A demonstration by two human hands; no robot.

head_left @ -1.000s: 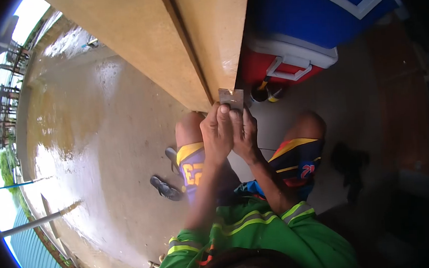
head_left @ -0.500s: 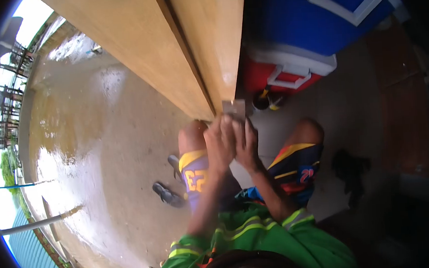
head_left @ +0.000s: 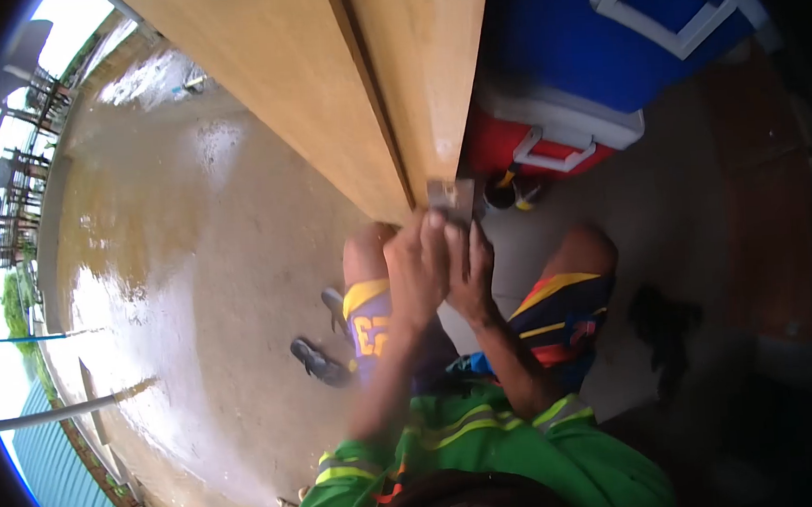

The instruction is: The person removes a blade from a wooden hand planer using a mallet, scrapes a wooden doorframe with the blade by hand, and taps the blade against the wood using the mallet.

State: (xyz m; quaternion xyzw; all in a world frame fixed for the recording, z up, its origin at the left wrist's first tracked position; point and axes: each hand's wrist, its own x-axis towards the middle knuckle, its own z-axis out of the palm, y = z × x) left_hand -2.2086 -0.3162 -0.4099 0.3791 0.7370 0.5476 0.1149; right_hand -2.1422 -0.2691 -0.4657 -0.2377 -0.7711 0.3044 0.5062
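Observation:
A small rectangular metal plate sticks out past my fingertips, at the lower end of a tall light-brown wooden panel. My left hand is closed around the plate's near end, fingers bent. Pressed beside it, my right hand is closed on the same piece. My fingers hide the rest of the plate, so I cannot tell its kind or whether it touches the panel. Both hands are between my bent knees.
A blue cooler with a white handle sits above a red cooler at right. A black and yellow item lies by them. Black sandals rest on the wet concrete floor to the left. A dark bundle lies at right.
The panel and coolers appear slightly further right as the view shifts. The plate appears a little higher and further right, both hands still closed on it.

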